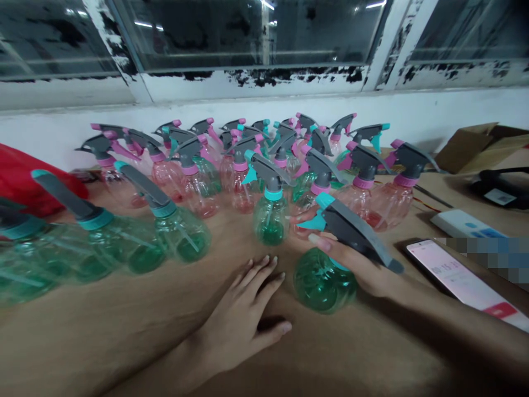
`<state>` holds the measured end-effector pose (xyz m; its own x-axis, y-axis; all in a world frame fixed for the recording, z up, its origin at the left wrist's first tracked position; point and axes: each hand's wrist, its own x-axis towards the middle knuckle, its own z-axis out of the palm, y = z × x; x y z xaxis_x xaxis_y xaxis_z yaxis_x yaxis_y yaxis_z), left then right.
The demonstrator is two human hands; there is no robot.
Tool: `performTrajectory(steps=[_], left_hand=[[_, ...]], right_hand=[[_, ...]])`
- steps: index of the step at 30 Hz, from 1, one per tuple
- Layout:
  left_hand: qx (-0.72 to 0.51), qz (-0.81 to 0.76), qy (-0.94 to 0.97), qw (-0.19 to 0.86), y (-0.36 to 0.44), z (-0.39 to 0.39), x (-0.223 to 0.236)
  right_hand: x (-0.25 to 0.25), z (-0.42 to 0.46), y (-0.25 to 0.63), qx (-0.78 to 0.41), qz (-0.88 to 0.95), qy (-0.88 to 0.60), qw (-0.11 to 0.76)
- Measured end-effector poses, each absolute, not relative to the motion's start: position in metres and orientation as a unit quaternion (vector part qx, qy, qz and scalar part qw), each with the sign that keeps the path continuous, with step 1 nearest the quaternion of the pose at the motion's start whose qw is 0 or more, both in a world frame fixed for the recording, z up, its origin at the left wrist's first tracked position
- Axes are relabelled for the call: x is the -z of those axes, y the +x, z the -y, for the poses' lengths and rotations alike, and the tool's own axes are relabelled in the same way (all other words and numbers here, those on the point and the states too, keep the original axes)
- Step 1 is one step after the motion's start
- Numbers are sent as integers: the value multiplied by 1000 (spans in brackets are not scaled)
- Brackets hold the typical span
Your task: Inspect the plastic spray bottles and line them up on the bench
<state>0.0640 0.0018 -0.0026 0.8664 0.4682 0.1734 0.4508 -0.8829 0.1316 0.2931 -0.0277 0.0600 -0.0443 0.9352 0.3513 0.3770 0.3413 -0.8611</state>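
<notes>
My right hand (355, 259) grips a green spray bottle (322, 284) by its neck, just under the grey and teal trigger head. The bottle leans, its head pointing up and left. Low over the tabletop, my left hand (248, 314) is open with fingers stretched forward, holding nothing. Just beyond its fingertips stands another green spray bottle (270, 223), upright. On the left, a row of green spray bottles (182, 234) stands on the table. Part of my right hand's fingers is hidden behind the held bottle's head.
Many pink-collared spray bottles (242, 187) and some teal ones crowd the back by the wall. A lit phone (463, 281) lies at right, near a white box (467, 223), a black device (504, 187) and a cardboard box (479, 146). Red material (33, 176) sits at far left.
</notes>
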Motion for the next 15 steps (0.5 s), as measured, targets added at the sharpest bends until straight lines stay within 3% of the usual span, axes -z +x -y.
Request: performTrajectory(steps=[6, 15], left_hand=[[-103, -236, 965, 47, 64, -2, 4], [-98, -237, 966, 38, 64, -2, 2]], right_hand=[[-57, 28, 293, -344, 643, -487, 480], [-66, 30, 296, -285, 652, -531, 460]])
